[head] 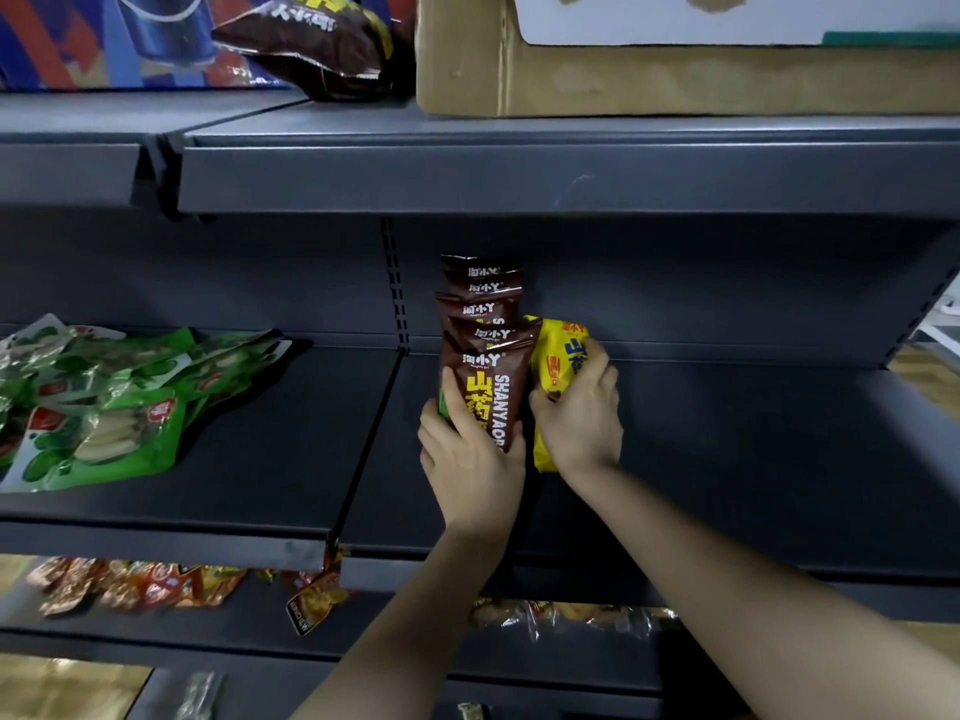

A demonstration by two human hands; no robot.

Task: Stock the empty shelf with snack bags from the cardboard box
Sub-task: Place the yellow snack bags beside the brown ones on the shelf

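Middle tier of a dark grey metal shelf (727,439), taken here as the landmark. On its deck, just right of the slotted upright, a row of glossy brown snack bags (485,335) with white and yellow lettering, standing upright one behind another, back to the rear panel. Left hand (467,459) wrapped round the lower part of the front brown bag, thumb across its face, fingers curled at its left edge. Touching the row on its right, a crinkled yellow plastic snack bag (558,366) with blue lettering, gripped by the right hand (582,413), fingers curled over its top and right side, its lower end showing beside the wrist. Both forearms reaching up from the bottom edge. On the neighbouring deck left of the upright, a loose heap of green foil pouches (104,402), lying flat and overlapping. On the tier above, a brown cardboard box (675,75) at the right and one more dark brown snack bag (311,44) lying tilted beside it. On the tier below, orange and red packets (135,584) at the left and clear-wrapped yellow packs (571,615) under the forearms.
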